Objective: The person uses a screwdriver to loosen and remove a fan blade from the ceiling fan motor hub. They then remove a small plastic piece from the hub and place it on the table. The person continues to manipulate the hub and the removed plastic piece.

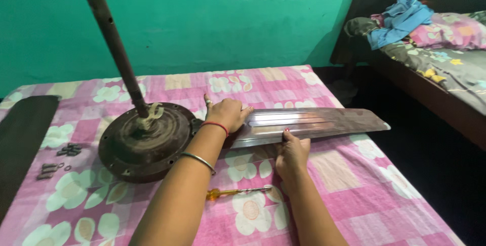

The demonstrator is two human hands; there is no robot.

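Metal blade (309, 124), stiff, thin and likely slick, is lying across the bed (354, 175) beside the motor (147, 142); left hand (228, 114) is pressing its root, right hand (292, 155) is steadying its near edge.

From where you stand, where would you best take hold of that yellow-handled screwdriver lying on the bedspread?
Probably by the yellow handle, coming down from above. The screwdriver lies flat on the bedspread between the two forearms, handle toward the left, thin shaft pointing right. The handle is the thicker end, so it gives fingers more to close around than the shaft.
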